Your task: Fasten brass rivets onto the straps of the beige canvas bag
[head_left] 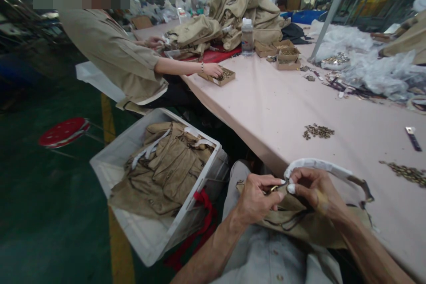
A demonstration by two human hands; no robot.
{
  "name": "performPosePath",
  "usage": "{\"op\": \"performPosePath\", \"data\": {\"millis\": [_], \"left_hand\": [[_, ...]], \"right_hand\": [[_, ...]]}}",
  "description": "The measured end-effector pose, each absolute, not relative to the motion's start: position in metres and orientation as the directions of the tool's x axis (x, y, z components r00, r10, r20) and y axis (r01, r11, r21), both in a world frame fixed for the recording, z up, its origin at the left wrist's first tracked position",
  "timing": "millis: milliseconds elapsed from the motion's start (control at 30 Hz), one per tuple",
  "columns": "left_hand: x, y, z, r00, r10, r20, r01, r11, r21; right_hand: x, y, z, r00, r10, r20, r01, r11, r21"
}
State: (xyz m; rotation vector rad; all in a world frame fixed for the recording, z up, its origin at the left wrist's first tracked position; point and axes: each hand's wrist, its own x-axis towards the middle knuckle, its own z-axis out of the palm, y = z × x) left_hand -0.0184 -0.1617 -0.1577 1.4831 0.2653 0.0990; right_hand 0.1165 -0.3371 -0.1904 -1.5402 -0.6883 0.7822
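Pale pink covering stretches over a long table [266, 97] in a cluttered workshop, its near edge beside the person's lap. Across that lap, partly against the table edge, lies a khaki bag [313, 228] with a white-wrapped strap [319, 163] curving up onto the tabletop. The left hand [259, 197] has thumb and forefinger closed on a small brass-coloured fitting [274, 188] at the bag's edge, the other fingers curled beneath. The right hand [311, 188] pinches the edge just beside it — thumb and forefinger nearly together, white wrapping on the tips; whether they grip cloth or metal, I cannot tell. Small metal pieces [318, 131] lie in a loose pile beyond the hands, with another heap [408, 173] to the right. On the left, a white crate [159, 239] holds more khaki bags [173, 159] — and past it, a co-worker's hand [213, 70] reaches into a shallow box [228, 80] of metal bits.
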Motion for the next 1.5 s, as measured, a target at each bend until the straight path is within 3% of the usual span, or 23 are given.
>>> {"op": "performPosePath", "data": {"millis": [133, 200, 300, 367, 500, 667, 800, 1000, 1100, 1233, 1367, 1500], "left_hand": [[-0.017, -0.164, -0.155, 0.963, 0.229, -0.139, 0.125, 0.074, 0.989], [-0.017, -0.164, -0.153, 0.958, 0.26, -0.125, 0.123, 0.024, 0.992], [-0.017, -0.165, -0.149, 0.952, 0.303, -0.036, 0.075, -0.119, 0.99], [-0.017, -0.165, -0.147, 0.945, 0.326, 0.01, 0.056, -0.192, 0.98], [-0.02, -0.168, -0.146, 0.924, 0.377, 0.068, 0.062, -0.324, 0.944], [-0.022, -0.169, -0.149, 0.851, 0.42, 0.314, -0.017, -0.577, 0.817], [-0.021, -0.165, -0.152, 0.732, 0.388, 0.56, -0.124, -0.732, 0.67], [-0.039, -0.183, -0.153, 0.547, 0.509, 0.665, 0.013, -0.799, 0.601], [-0.045, -0.197, -0.151, 0.646, 0.528, 0.552, -0.031, -0.704, 0.71], [-0.026, -0.199, -0.145, 0.786, 0.608, 0.109, 0.041, -0.228, 0.973], [0.001, -0.187, -0.146, 0.732, 0.669, -0.129, 0.039, 0.148, 0.988], [0.009, -0.177, -0.153, 0.687, 0.7, -0.196, 0.035, 0.237, 0.971]], "right_hand": [[0.117, -0.34, -0.178, 0.613, 0.787, -0.068, 0.083, -0.15, -0.985], [0.122, -0.343, -0.164, 0.616, 0.785, 0.069, 0.296, -0.148, -0.944], [0.132, -0.346, -0.144, 0.533, 0.788, 0.309, 0.633, -0.128, -0.764], [0.135, -0.344, -0.136, 0.416, 0.856, 0.306, 0.732, -0.115, -0.672], [0.129, -0.338, -0.132, 0.307, 0.941, 0.145, 0.751, -0.146, -0.644], [0.114, -0.337, -0.136, 0.368, 0.919, 0.141, 0.748, -0.202, -0.633], [0.1, -0.337, -0.145, 0.432, 0.846, 0.311, 0.79, -0.189, -0.583], [0.064, -0.327, -0.161, 0.56, 0.57, 0.601, 0.817, -0.259, -0.515], [0.053, -0.322, -0.168, 0.636, 0.438, 0.635, 0.77, -0.319, -0.552], [0.042, -0.312, -0.175, 0.679, 0.372, 0.633, 0.734, -0.357, -0.577], [0.031, -0.297, -0.175, 0.677, 0.413, 0.609, 0.735, -0.325, -0.595], [0.04, -0.299, -0.153, 0.657, 0.588, 0.471, 0.67, -0.17, -0.722]]}}
